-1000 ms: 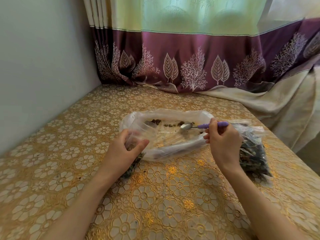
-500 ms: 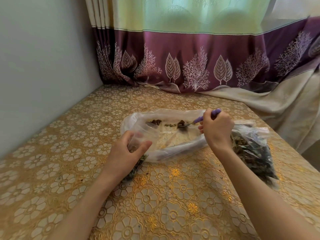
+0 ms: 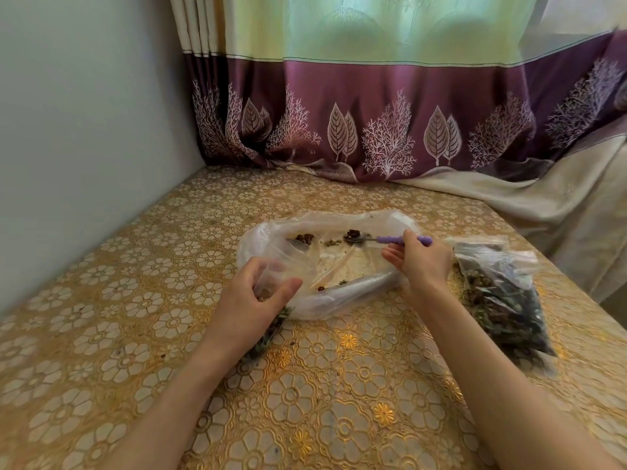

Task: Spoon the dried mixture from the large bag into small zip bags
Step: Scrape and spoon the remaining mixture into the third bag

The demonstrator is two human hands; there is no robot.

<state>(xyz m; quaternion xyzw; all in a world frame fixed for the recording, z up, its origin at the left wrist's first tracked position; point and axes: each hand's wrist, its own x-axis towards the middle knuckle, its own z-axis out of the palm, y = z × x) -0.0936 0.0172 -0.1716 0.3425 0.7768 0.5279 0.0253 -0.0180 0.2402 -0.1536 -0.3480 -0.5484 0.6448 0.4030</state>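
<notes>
So the large bag (image 3: 325,266) is lying flat on the gold floral tablecloth (image 3: 305,401) with its mouth spread wide, which makes sense since there's barely anything left in it, just a few scattered clumps of dried mixture (image 3: 304,238) along the far side. The right hand (image 3: 422,262) pinches the purple handle of the spoon (image 3: 383,238) up near the end, thumb and fingers curled round it, so the metal bowl can reach across into the bag; looks like it's got a small scoop of bits sitting in it. The left hand (image 3: 252,300) has its fingers and thumb curled round a small zip bag (image 3: 274,290), holding it just beside the big bag's near edge, I'd guess to keep the mouth open and close so nothing spills on the way over. That little bag already has dark stuff in its lower part. Over on the right there's a filled zip bag (image 3: 498,300) lying apart, out of the way. Judging by that, we're near the end.
</notes>
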